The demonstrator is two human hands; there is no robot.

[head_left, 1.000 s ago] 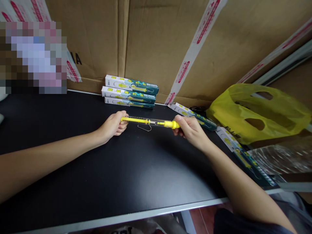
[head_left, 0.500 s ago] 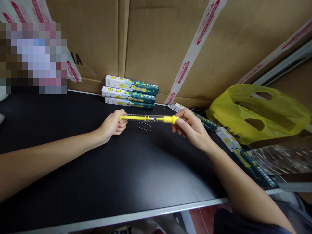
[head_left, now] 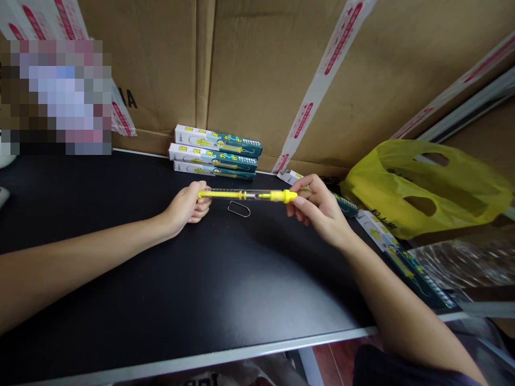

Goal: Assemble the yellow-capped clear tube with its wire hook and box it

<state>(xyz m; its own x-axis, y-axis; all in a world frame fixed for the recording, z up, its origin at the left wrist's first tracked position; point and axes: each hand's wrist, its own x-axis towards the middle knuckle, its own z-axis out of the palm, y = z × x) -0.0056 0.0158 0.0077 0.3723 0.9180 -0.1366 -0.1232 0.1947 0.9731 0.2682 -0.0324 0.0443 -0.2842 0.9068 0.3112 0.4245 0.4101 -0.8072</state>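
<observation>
A clear tubular spring scale with yellow fittings is held level above the black table. My left hand is closed around its left end, hiding that end. At the other end, my right hand pinches the tip of the yellow cap between thumb and fingers. Just below the tube, a bent wire loop lies on the table, touched by neither hand.
Several spring scale boxes are stacked by the cardboard wall. Another box lies along the right side, beside a yellow plastic bag and clear plastic wrap. The black table has a pale front edge.
My right hand has shifted very slightly right at the cap, its fingers a little more raised. The spring scale and my left hand are almost unmoved.
</observation>
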